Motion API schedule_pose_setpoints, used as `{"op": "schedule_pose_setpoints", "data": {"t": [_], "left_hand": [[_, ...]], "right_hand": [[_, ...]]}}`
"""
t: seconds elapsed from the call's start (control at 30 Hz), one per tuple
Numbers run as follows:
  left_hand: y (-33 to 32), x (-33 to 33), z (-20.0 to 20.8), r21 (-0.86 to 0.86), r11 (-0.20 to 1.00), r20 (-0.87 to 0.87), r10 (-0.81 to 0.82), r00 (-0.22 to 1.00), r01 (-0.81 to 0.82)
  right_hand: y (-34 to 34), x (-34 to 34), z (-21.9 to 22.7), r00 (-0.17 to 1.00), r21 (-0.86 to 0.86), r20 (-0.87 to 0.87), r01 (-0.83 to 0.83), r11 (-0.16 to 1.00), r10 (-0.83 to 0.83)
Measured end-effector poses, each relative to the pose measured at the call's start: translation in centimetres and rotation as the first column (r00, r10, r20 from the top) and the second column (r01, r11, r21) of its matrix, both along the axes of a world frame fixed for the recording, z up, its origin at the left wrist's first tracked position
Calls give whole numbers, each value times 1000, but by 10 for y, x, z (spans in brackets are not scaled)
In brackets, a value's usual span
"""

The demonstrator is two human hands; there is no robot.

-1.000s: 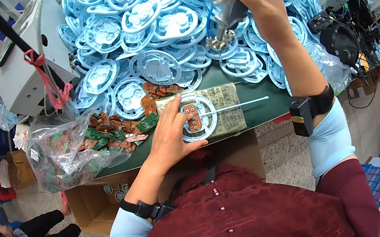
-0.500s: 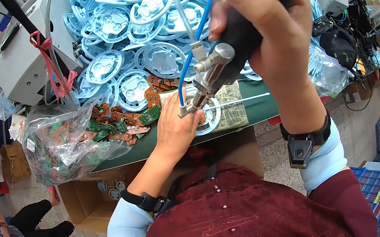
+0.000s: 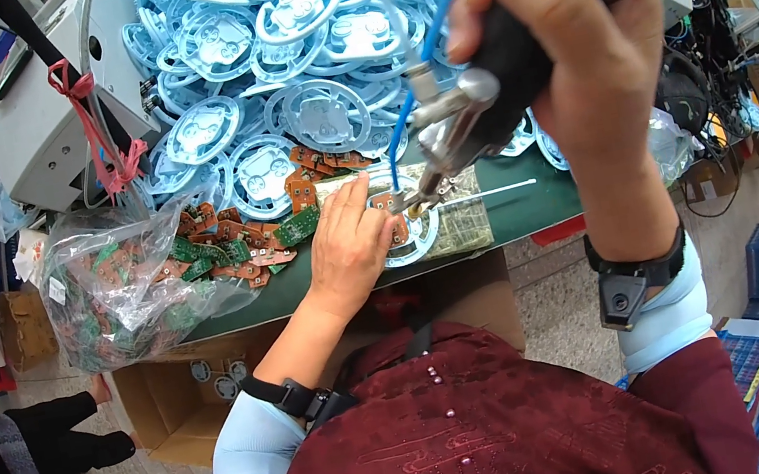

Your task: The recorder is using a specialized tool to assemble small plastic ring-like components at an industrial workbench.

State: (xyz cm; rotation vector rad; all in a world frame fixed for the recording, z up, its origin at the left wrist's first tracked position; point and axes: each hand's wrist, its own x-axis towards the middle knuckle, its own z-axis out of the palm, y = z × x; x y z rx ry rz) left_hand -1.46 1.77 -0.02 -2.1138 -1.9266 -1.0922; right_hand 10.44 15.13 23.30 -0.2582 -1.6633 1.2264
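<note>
Since half a second ago our right hand (image 3: pixel 570 51) has come lower and closer to the camera, bringing the black-handled power screwdriver (image 3: pixel 511 61) down so that its metal tip now sits right over the workpiece; a second ago that hand was held high above the blue heap. Our fingers are clamped firmly around the tool's dark barrel, and a thin blue hose (image 3: pixel 427 46) runs up from its silver nose.

Our left hand (image 3: pixel 346 248) lies flat on the green table (image 3: pixel 517 208), fingers together and pressed down on a pale blue plastic ring (image 3: pixel 416 241) that carries a small brown circuit board (image 3: pixel 386 205). The ring rests on a patterned mat (image 3: pixel 463 222) near the table's front edge, and the screwdriver tip meets it just beside our fingertips.

Behind this lies a big heap of blue plastic frames (image 3: pixel 268 64). To the left, loose green and brown circuit boards (image 3: pixel 249 245) lie beside a clear plastic bag (image 3: pixel 115 294) that holds more of them. A grey machine (image 3: pixel 45 123) with a red ribbon (image 3: pixel 91 125) tied to it stands at the far left. An open cardboard box (image 3: pixel 185 403) sits under the table edge.
</note>
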Motion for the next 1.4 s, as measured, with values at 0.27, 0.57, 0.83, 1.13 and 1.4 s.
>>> {"op": "schedule_pose_setpoints", "data": {"t": [0.27,0.57,0.83,1.13,1.4], "left_hand": [[-2,1,-5,-63,998,91,-8,996,14],[1,3,-6,-22,1000,112,-9,994,12],[2,3,1,-4,1000,83,-12,996,12],[-4,-12,-1,-36,998,321,51,946,-41],[-31,-8,20,-15,1000,53,14,998,-13]], "right_hand": [[-4,-17,-23,995,-46,8,-101,994,101],[-1,-20,-19,992,80,98,-85,993,77],[0,-19,-34,996,41,25,-83,996,82],[0,-3,-7,999,-10,15,-42,999,42],[-1,-24,-11,997,-105,-58,-65,992,59]]}}
